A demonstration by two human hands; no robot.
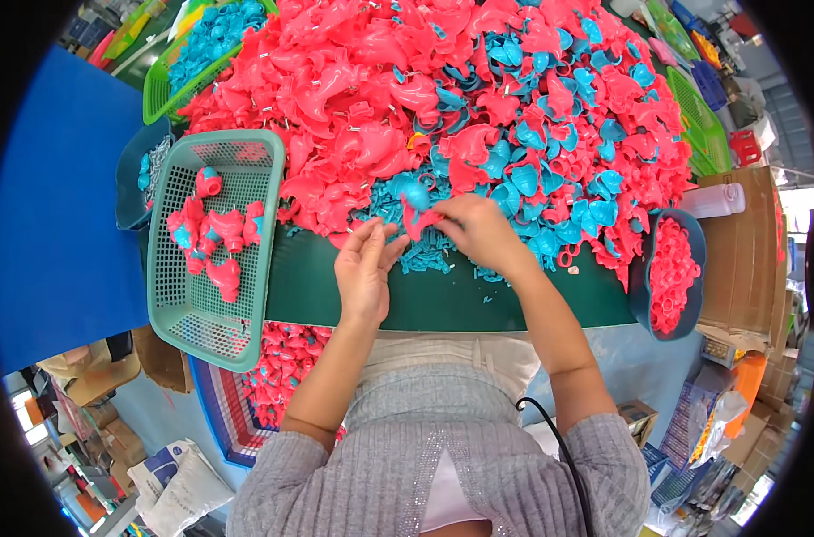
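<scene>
Above the front part of a dark green table (465, 300), my right hand (483, 233) pinches a pink plastic part (420, 224). A blurred round blue piece (415, 197) shows at the part's far end; whether it is joined on cannot be told. My left hand (364, 268) is just left of it, palm partly turned up, thumb and fingertips drawn together. What those fingertips hold, if anything, is too small to make out. Small blue plastic pieces (425, 258) lie heaped between and beyond my hands.
A large heap of pink parts (335, 98) mixed with blue shells (525, 179) covers the table's far side. At left stands a green basket (178, 318) with several pink-and-blue pieces. A dark tub (664, 333) of small pink parts sits at right. Below the table is a crate (214, 421).
</scene>
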